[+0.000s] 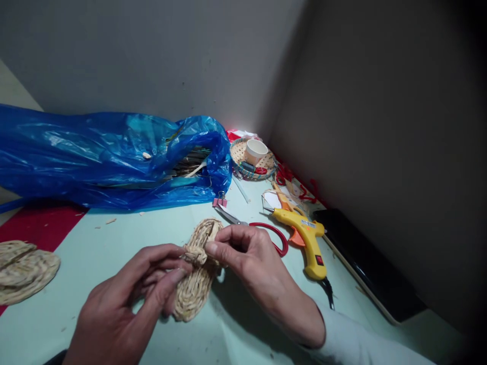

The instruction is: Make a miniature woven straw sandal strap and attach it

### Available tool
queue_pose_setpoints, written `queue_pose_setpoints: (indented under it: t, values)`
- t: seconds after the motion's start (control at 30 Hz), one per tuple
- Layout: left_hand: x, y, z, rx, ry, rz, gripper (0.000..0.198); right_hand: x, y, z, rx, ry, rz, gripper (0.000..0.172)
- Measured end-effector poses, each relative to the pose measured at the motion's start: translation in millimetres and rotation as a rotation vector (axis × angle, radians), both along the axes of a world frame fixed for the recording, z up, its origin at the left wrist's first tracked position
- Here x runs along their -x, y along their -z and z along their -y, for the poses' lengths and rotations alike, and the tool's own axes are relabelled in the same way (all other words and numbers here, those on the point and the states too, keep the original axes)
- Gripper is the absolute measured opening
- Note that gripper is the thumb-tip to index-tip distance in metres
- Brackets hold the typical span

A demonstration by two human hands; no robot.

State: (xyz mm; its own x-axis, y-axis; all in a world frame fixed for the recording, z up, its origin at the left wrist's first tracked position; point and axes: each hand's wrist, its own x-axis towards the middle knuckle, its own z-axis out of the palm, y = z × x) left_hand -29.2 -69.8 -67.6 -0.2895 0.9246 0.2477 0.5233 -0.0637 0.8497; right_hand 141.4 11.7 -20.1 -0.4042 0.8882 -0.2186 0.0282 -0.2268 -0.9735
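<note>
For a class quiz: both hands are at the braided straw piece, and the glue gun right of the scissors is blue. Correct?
Not blue: the head view shows a yellow glue gun right of the scissors. Left hand and right hand are at the braided straw piece.

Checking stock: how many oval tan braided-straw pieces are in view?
2: one piece between left hand and right hand, another piece cut off at the picture's left edge; more may be hidden.
</note>
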Motion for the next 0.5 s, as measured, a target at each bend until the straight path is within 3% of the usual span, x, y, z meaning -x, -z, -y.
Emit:
queue_pose_setpoints:
  t: [0.1,0.3,0.5]
  values:
    - [-10.9,-5.3,0.8,0.106,-0.016,0.268,0.025,1.3,0.0,0.7,-0.002,0.012,0.021,0.013]
    - [-20.9,-23.3,-2.4,0.297,-0.092,0.465,0.027,6.1,6.1,7.2,0.003,-0.016,-0.027,0.014]
    - [-11.9,-26.8,-9.6,0.402,-0.012,0.596,0.034,2.5,14.8,5.0,-0.233,-0.166,0.031,0.018]
